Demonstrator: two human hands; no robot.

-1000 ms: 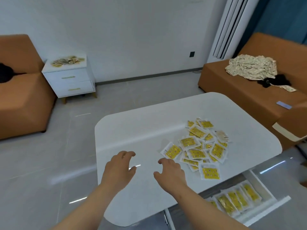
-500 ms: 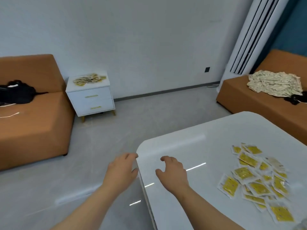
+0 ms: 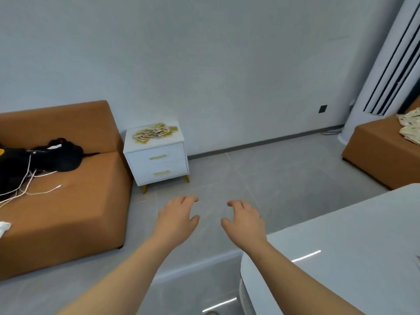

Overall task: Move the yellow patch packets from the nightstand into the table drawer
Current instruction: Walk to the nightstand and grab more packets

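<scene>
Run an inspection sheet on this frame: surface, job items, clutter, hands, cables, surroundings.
Surface: white nightstand, both its drawers shut; a corner of the glossy white table at lower right, its drawer out of view.
Job's things: packets piled loosely on the nightstand top.
Clutter: black item on the left sofa; patterned cloth on the right sofa.
Hands: left hand and right hand empty, fingers loosely curled, over the floor, short of the nightstand.
Cables: white cords trail across the left sofa by the black item.
Surroundings: white wall with an outlet; tall air conditioner.
</scene>
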